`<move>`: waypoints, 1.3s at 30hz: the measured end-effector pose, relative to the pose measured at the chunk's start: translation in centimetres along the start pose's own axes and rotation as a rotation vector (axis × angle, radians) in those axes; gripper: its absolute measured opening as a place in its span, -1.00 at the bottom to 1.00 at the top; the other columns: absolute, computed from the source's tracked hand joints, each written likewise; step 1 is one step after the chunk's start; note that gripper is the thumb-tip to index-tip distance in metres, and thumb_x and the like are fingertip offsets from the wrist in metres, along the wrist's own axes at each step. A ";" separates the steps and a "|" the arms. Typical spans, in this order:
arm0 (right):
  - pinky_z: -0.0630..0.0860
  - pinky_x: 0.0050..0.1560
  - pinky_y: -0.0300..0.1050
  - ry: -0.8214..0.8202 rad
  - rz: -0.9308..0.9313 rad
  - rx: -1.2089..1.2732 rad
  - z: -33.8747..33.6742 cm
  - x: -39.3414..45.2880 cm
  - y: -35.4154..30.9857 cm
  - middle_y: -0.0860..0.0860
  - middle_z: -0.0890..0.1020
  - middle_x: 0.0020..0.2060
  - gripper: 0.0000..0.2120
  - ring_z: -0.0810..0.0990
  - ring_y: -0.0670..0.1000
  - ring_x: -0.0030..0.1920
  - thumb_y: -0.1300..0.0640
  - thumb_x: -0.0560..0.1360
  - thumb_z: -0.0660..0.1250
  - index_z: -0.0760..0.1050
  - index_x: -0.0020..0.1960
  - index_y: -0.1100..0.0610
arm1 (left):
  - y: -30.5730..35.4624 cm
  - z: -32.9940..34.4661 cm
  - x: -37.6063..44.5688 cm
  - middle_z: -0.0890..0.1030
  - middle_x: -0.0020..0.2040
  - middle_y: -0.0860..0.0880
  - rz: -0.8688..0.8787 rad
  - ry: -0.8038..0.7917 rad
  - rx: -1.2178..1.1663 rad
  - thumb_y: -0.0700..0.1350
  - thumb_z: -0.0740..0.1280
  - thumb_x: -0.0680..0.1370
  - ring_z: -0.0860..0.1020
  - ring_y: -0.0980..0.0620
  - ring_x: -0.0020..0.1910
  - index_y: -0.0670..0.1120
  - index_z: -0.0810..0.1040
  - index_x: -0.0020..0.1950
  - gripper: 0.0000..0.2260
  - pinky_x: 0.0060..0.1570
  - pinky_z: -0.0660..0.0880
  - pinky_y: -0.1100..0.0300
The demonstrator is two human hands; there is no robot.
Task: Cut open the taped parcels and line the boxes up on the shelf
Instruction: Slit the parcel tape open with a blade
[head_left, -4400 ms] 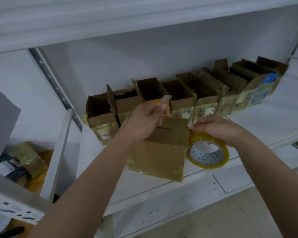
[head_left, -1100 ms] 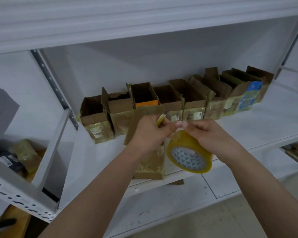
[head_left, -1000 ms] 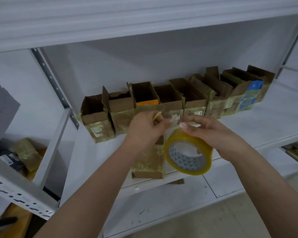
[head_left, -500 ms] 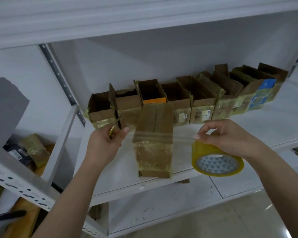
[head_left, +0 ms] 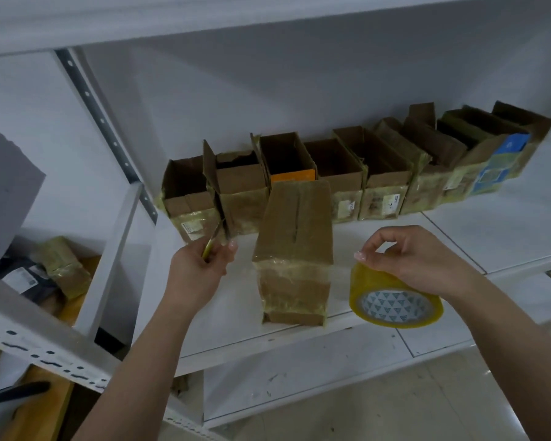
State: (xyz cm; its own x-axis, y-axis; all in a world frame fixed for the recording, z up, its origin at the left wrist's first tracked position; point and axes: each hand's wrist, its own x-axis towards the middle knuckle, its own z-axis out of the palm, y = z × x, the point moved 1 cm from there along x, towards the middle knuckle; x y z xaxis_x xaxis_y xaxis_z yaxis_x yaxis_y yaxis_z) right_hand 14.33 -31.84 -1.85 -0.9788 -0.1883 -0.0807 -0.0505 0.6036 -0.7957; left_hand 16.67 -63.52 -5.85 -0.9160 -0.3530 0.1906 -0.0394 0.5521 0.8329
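While hands stretch glossy tape (head_left: 339, 270), cardboard box (head_left: 295, 249) stands.

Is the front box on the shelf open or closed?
Closed: the front box has its top flaps folded down, meeting at a seam.

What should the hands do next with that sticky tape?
Probably lower the clear tape strip onto the closed box. The left hand pinches one end, the right hand holds the tape roll, and the strip stretches across the box front.
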 end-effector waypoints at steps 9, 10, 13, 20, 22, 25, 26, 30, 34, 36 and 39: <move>0.63 -0.03 0.10 -0.012 0.026 0.068 3.8 0.2 1.4 0.01 0.66 -0.23 -0.84 0.66 0.04 -0.20 -0.14 0.41 0.43 0.61 -0.20 -0.07 | -1.8 4.7 -2.2 0.45 -0.51 0.09 -0.294 -0.119 -0.467 0.01 0.30 0.59 0.34 0.13 -0.50 -0.12 0.49 -0.31 -0.68 -0.45 0.29 0.28; 0.62 0.00 0.11 -0.011 0.031 0.063 3.9 0.3 1.5 0.00 0.66 -0.22 -0.84 0.65 0.04 -0.18 -0.16 0.41 0.43 0.61 -0.19 -0.08 | -1.7 5.0 -2.4 0.44 -0.50 0.07 -0.316 -0.131 -0.507 0.05 0.30 0.58 0.30 0.11 -0.50 -0.11 0.46 -0.31 -0.66 -0.50 0.27 0.30; 0.59 0.04 0.12 -0.016 0.031 0.022 3.9 0.6 1.5 -0.04 0.65 -0.18 -0.84 0.63 0.02 -0.13 -0.19 0.40 0.42 0.60 -0.19 -0.12 | -1.9 5.5 -2.8 0.37 -0.48 0.04 -0.392 -0.192 -0.492 0.26 0.29 0.46 0.23 0.13 -0.53 -0.08 0.37 -0.29 -0.59 -0.56 0.21 0.30; 0.60 -0.01 0.02 -0.034 0.036 -0.004 3.6 0.8 1.7 -0.07 0.64 -0.17 -0.84 0.62 -0.04 -0.14 -0.19 0.41 0.41 0.60 -0.14 -0.11 | -2.3 6.2 -3.9 0.29 -0.43 0.02 -0.396 -0.308 -0.483 0.18 0.16 0.60 0.18 0.11 -0.51 -0.06 0.31 -0.27 -0.61 -0.53 0.16 0.27; 0.60 -0.11 -0.08 -0.068 0.038 0.014 3.6 0.8 1.7 -0.06 0.65 -0.17 -0.83 0.63 -0.06 -0.16 -0.16 0.43 0.41 0.61 -0.11 -0.09 | -1.6 4.4 -2.5 0.36 -0.36 0.01 -0.355 -0.231 -0.386 0.16 0.21 0.60 0.27 0.12 -0.47 -0.09 0.39 -0.16 -0.67 -0.48 0.25 0.27; 0.53 -0.23 -0.23 -0.125 0.055 0.077 3.7 0.8 1.7 -0.04 0.66 -0.15 -0.81 0.65 -0.05 -0.16 -0.15 0.46 0.39 0.62 -0.08 -0.06 | 2.0 1.2 0.1 0.37 -0.37 0.06 -0.140 -0.148 -0.389 0.16 0.11 0.64 0.28 0.15 -0.46 -0.05 0.40 -0.13 -0.67 -0.47 0.26 0.32; 0.53 -0.21 -0.23 -0.136 0.066 0.109 3.6 0.8 1.7 -0.03 0.66 -0.15 -0.82 0.65 -0.03 -0.16 -0.15 0.47 0.38 0.62 -0.08 -0.05 | 3.8 0.4 0.6 0.37 -0.38 0.06 -0.023 -0.204 -0.372 0.15 0.07 0.66 0.29 0.15 -0.46 -0.06 0.39 -0.15 -0.65 -0.47 0.27 0.34; 0.56 -0.06 -0.08 -0.182 0.078 0.228 3.1 0.7 1.4 0.04 0.68 -0.11 -0.85 0.67 0.09 -0.09 -0.07 0.50 0.39 0.64 -0.09 -0.01 | 11.0 1.8 1.5 0.53 -0.38 0.06 0.295 -0.597 -0.126 0.13 0.04 0.67 0.49 0.14 -0.43 -0.05 0.50 -0.14 -0.61 -0.40 0.44 0.35; 0.52 -0.07 -0.10 -0.286 0.064 0.287 2.3 0.5 1.5 0.08 0.67 -0.18 -0.91 0.65 0.12 -0.09 0.15 0.53 0.37 0.63 0.00 0.07 | 13.2 6.5 1.3 0.53 -0.43 0.03 0.263 -0.856 -0.018 0.07 0.06 0.69 0.46 0.12 -0.51 -0.10 0.51 -0.17 -0.61 -0.44 0.42 0.30; 0.51 -0.05 -0.07 -0.340 0.045 0.290 2.0 0.3 1.8 0.18 0.65 -0.14 -0.87 0.63 0.13 -0.08 0.20 0.54 0.35 0.61 0.06 0.08 | 12.0 7.6 1.4 0.49 -0.49 0.05 0.243 -0.800 -0.020 0.09 0.07 0.68 0.37 0.12 -0.59 -0.10 0.49 -0.21 -0.58 -0.48 0.35 0.31; 0.56 -0.03 -0.04 -0.351 0.028 0.314 1.7 0.3 2.0 0.26 0.64 -0.05 -0.83 0.65 0.16 -0.06 0.16 0.53 0.38 0.60 0.11 0.03 | 10.8 7.8 1.8 0.49 -0.51 0.04 0.267 -0.750 -0.072 0.15 0.07 0.66 0.33 0.12 -0.62 -0.06 0.47 -0.26 -0.56 -0.54 0.28 0.36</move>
State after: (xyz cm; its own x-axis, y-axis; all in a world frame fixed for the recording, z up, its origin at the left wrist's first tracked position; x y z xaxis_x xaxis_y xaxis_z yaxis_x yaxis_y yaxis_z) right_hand 14.25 -32.07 -4.50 -0.8498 -0.4586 -0.2600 0.0907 0.3587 -0.9290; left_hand 11.46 -52.33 -0.51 -0.9160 0.4010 0.0091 0.2216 0.4869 0.8449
